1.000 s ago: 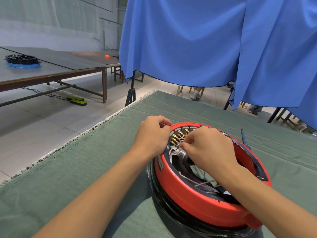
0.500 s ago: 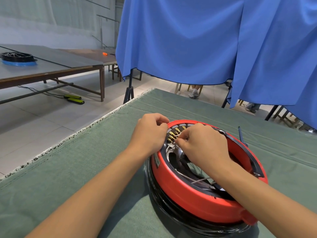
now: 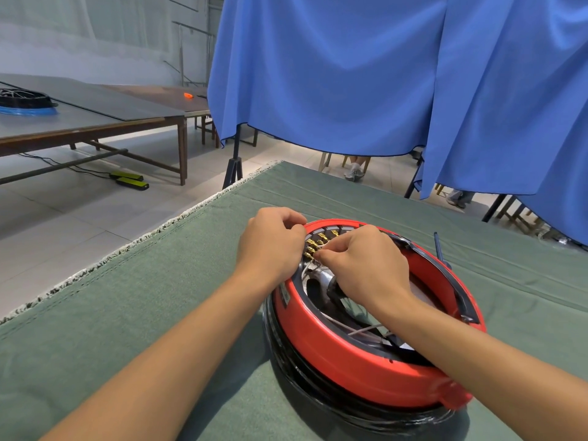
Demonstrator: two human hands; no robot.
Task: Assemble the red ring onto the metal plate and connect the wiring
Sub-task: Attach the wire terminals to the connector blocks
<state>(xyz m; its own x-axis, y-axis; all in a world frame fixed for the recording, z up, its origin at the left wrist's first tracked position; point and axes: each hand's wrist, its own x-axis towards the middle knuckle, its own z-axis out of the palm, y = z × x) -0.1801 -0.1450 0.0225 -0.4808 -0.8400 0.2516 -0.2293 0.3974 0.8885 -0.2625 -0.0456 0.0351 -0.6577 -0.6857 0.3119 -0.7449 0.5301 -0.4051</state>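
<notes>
Sitting on black coils, red ring (image 3: pixel 356 369) has both hands pinching its gold terminals (image 3: pixel 313 245).

Blue curtains (image 3: pixel 366 74) are hung behind a green-clothed table (image 3: pixel 143 313). A pale tiled floor (image 3: pixel 79 218) and long wooden tables (image 3: pixel 95 122) are seen left.

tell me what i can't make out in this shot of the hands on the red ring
Head view only:
- Fingertips of the left hand: curled out of sight at the red ring rim.
- What the right hand pinches at the brass terminals: a thin wire, its end too small to tell.
- Metal plate: mostly hidden by the right hand and forearm.
- People behind the blue curtain: only feet show.
</notes>
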